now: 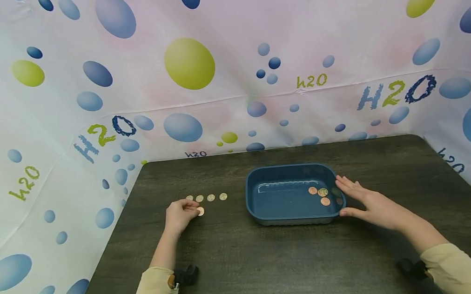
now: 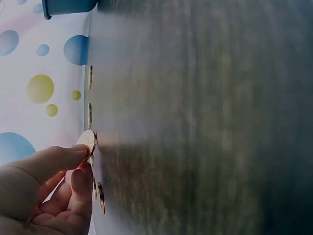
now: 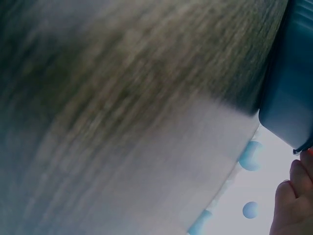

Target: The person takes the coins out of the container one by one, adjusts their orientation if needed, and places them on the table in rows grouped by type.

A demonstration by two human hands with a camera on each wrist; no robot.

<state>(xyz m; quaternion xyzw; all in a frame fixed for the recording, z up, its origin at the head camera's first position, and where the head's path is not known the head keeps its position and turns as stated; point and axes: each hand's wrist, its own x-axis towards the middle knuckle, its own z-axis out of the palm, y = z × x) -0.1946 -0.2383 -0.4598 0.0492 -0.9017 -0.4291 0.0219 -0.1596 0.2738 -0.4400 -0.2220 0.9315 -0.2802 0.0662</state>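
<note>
My left hand [image 1: 180, 216] pinches a copper coin [image 2: 88, 141] between thumb and fingertips, just over the dark table. Close behind those fingers, a row of gold coins [image 1: 211, 197] lies flat, its left end partly covered by the hand. Another copper coin [image 2: 101, 198] shows low in the left wrist view, beside the fingers. My right hand [image 1: 371, 206], fingers extended, rests at the right end of a blue rectangular dish [image 1: 294, 219]. Inside the dish, near that end, lie a gold coin [image 1: 322, 192] and two copper coins [image 1: 325, 201].
The dark wood-grain table [image 1: 246, 267] ends at the back against a white curtain [image 1: 234, 128] printed with blue and green spots. Dark straps with small devices sit on both wrists over yellow sleeves [image 1: 154, 292].
</note>
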